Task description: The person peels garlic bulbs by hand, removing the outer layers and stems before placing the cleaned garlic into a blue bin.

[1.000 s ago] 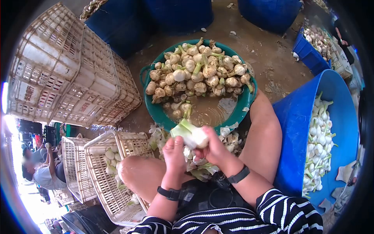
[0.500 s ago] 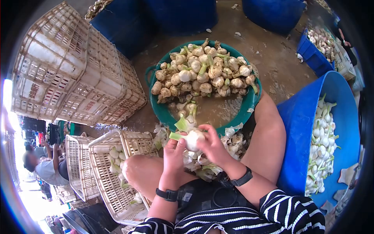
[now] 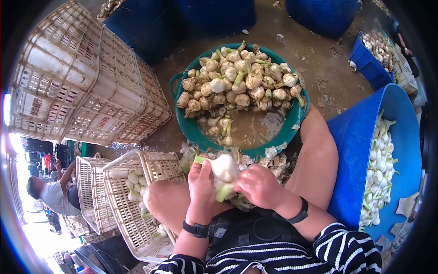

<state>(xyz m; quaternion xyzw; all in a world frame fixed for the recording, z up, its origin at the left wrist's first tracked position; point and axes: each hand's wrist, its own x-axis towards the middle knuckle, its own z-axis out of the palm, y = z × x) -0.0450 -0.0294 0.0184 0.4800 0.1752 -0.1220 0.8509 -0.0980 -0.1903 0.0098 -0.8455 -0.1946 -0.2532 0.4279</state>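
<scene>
A white garlic bulb [image 3: 226, 168] with a short green stem is in front of me, low over the near side of the green tub [image 3: 182, 125]. My left hand [image 3: 200, 180] is closed around its stem, thumb on top. From the bulb's lower side hangs a strip of pale green outer skin [image 3: 223, 191]. The fingers of my right hand [image 3: 262, 187] are pinched at that strip beside the bulb; their tips are partly hidden. Unpeeled, soil-stained garlic bulbs [image 3: 237, 82] are heaped in the tub above some muddy water. Loose skins [image 3: 276, 162] lie between my knees and the tub.
A blue bin [image 3: 346, 155] at my right holds cleaned garlic [image 3: 378, 164]. White crates [image 3: 132, 201] stand at my left, one with garlic inside. Taller stacked crates [image 3: 91, 86] rise at the upper left. Blue tubs [image 3: 214, 18] are behind. A person [image 3: 59, 196] sits far left.
My right hand has moved down and right from the bulb, drawing a strip of skin downward. The green leafy skin that stood above the bulb now hangs below it.
</scene>
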